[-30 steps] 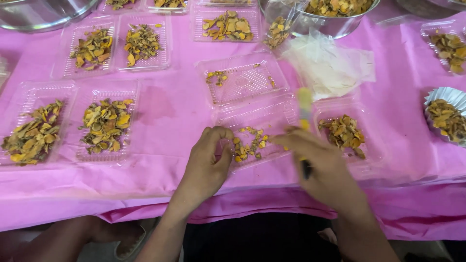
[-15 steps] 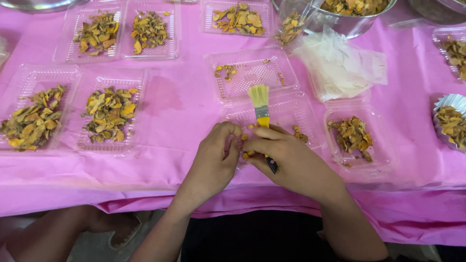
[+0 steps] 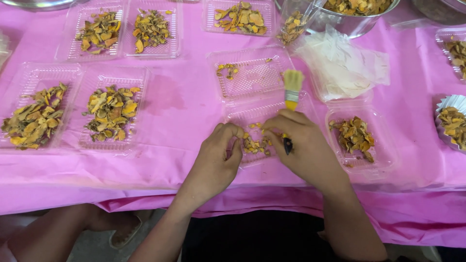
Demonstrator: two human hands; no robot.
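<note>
Right now the person is leaning over the bench [image 3: 184, 116], which is covered in a pink cloth, with both hands meeting at a clear plastic tray [image 3: 252, 114] near its front edge. The right hand [image 3: 303, 145] is gripping a small brush [image 3: 292, 90] by its yellow handle, bristles pointing up and away from the body, dark end poking out below the fingers. The left hand [image 3: 216, 162] is curling its fingers on the tray's left edge, touching it, just beside the dried yellow-brown slices [image 3: 256, 144] lying inside. Another tray of slices [image 3: 357, 138] is sitting just to the right of the right hand, a nearly bare tray [image 3: 250, 73] is lying beyond the brush, and a stack of clear bags [image 3: 347, 68] is resting farther back on the right
</note>
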